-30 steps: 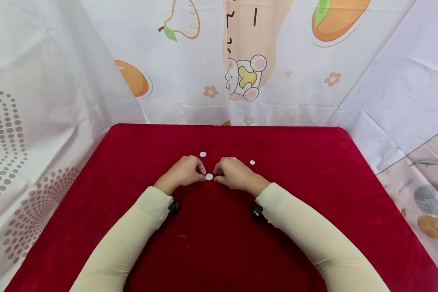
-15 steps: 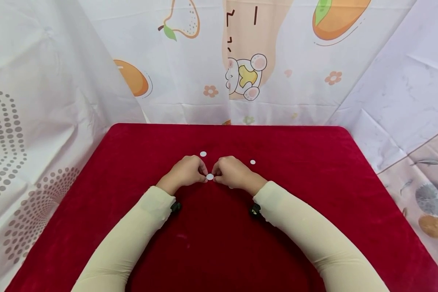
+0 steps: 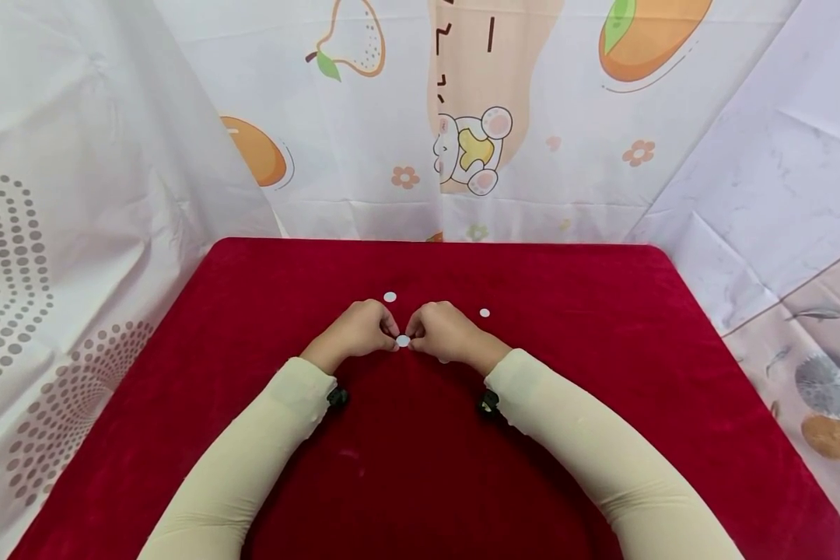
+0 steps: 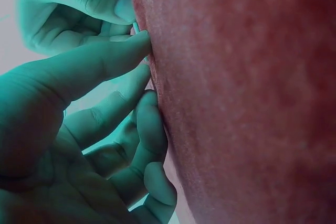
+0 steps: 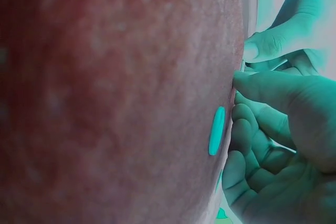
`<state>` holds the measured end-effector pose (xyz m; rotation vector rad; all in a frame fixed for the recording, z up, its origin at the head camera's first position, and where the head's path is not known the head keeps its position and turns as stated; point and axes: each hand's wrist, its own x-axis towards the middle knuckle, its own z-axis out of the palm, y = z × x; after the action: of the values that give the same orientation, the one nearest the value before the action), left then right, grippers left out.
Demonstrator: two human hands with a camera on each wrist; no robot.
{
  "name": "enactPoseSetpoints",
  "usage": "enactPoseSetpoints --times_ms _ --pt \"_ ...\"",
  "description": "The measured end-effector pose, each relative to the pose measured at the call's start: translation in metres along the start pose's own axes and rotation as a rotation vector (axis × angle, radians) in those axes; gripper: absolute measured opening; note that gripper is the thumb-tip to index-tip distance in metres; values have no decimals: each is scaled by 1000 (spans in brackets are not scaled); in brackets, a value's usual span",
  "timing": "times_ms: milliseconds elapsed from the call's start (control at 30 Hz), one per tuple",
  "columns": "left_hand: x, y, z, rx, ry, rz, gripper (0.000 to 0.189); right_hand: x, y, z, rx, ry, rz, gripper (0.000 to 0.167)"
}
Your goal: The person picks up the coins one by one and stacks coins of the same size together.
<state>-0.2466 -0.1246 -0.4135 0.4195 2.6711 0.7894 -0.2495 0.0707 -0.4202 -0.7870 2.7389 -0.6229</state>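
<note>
A small flat white disc (image 3: pixel 403 341) lies on the red cloth between the two hands in the head view. My left hand (image 3: pixel 359 328) pinches its left edge between thumb and fingers. From the other side, my right hand (image 3: pixel 448 333) pinches its right edge. The left wrist view shows only a thin edge of this disc (image 4: pixel 136 27) between the two thumbs. In the right wrist view, another pale disc (image 5: pixel 217 131) lies on the cloth beside the curled fingers of the right hand (image 5: pixel 278 135).
Beyond the hands lie a white disc (image 3: pixel 390 297) and, farther right, another white disc (image 3: pixel 484 313). A sliver of a further disc (image 3: pixel 444 360) shows beneath the right hand. Red cloth (image 3: pixel 406 467) covers the table; printed curtains (image 3: pixel 364 155) hang behind it.
My right hand has shifted slightly left, closing the gap to the middle disc. My left hand and that disc have moved slightly right. Over the last half second both hands stay nearly still.
</note>
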Motion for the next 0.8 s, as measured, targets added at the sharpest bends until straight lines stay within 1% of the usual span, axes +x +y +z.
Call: enactPoseSetpoints --times_ms 133,233,467,700,800 --pt "1 0 0 1 4 6 8 0 0 0 28 2 3 10" --pt "1 1 -1 -16 -8 11 7 1 0 0 43 -4 9 9" --pt "1 1 -1 -63 -36 -13 7 2 1 0 145 -27 65 9" --pt "2 -1 2 -79 -40 -15 6 -3 5 1 190 -24 51 6" --pt "0 0 3 -70 -34 1 7 -6 6 1 196 -31 48 5"
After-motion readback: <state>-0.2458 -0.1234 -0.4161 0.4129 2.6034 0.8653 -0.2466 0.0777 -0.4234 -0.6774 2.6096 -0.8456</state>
